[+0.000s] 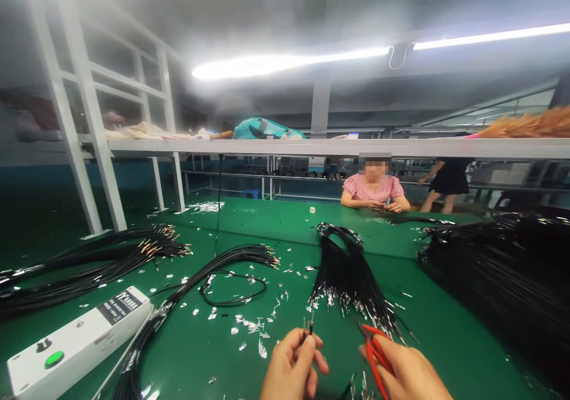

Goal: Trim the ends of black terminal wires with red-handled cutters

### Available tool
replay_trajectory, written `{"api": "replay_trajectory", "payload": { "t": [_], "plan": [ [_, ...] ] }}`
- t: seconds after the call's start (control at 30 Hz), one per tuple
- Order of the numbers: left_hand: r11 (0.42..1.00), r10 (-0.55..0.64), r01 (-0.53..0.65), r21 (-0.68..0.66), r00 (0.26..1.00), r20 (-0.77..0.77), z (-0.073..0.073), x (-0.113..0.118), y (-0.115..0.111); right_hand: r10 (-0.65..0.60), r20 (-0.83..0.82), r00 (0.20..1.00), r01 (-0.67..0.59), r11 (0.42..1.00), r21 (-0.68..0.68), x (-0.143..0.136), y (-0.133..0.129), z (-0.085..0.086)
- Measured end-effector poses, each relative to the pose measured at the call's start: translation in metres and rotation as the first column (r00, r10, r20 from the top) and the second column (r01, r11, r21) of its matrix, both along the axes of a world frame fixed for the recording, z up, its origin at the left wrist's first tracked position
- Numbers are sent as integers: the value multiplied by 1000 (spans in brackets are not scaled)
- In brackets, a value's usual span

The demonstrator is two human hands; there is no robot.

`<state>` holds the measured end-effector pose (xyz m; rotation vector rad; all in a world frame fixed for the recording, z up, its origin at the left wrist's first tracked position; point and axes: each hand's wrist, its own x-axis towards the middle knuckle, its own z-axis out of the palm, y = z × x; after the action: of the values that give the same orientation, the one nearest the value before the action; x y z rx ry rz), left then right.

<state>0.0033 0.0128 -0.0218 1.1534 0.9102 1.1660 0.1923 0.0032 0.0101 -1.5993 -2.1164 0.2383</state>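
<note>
While my left hand (291, 367) pinches a few wire ends (308, 327) upright btwn thumb and fingers, my right hand (407, 373) is closed round red-handled cutters (374, 352), tips near the loose bundle (351, 281). I judge it's partway: trimmed scraps (253, 327) litter the mat (276, 222), w/ a big pile (503, 275) at right seemingly left.

We lose both wrists below the frame; the red tool (376, 352) blades hide inside our right hand (412, 373).

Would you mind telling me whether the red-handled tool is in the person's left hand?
No, the red-handled tool lies in the right hand, while the left hand pinches short wire ends.
</note>
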Motion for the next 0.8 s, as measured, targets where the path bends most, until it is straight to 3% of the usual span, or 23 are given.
{"api": "replay_trajectory", "payload": {
  "t": [0.03,0.1,0.2,0.27,0.33,0.43,0.53,0.63,0.7,0.8],
  "plan": [
    [1000,-22,22,-13,1000,-9,-1,2,-1,20,-172,985,-34,996,-77,-4,0,2],
    [999,-51,50,-18,997,-60,-3,7,-3,13,-508,861,-156,958,-240,-12,1,3],
    [999,-24,29,22,980,-198,-9,16,-7,-62,-761,646,-324,880,-348,-20,2,1],
    [999,18,-3,52,956,-291,-11,21,-10,-59,-799,599,-353,876,-329,-20,1,-2],
    [997,41,-16,73,932,-359,-9,25,-14,-39,-794,606,-358,878,-317,-17,-1,-3],
    [996,47,-10,94,914,-403,5,28,-23,-27,-791,612,-390,859,-331,-11,-3,-5],
    [992,33,21,123,905,-423,21,29,-30,-53,-829,556,-453,817,-356,-7,-4,-9],
    [985,56,21,169,898,-437,24,31,-32,-48,-862,505,-485,810,-330,-6,-5,-16],
    [991,22,30,134,929,-370,18,33,-30,-8,-867,499,-488,824,-288,-6,-7,-23],
    [988,-148,145,-50,987,-63,8,34,-29,69,-849,524,-491,839,-235,-6,-10,-35]
  ]
}}
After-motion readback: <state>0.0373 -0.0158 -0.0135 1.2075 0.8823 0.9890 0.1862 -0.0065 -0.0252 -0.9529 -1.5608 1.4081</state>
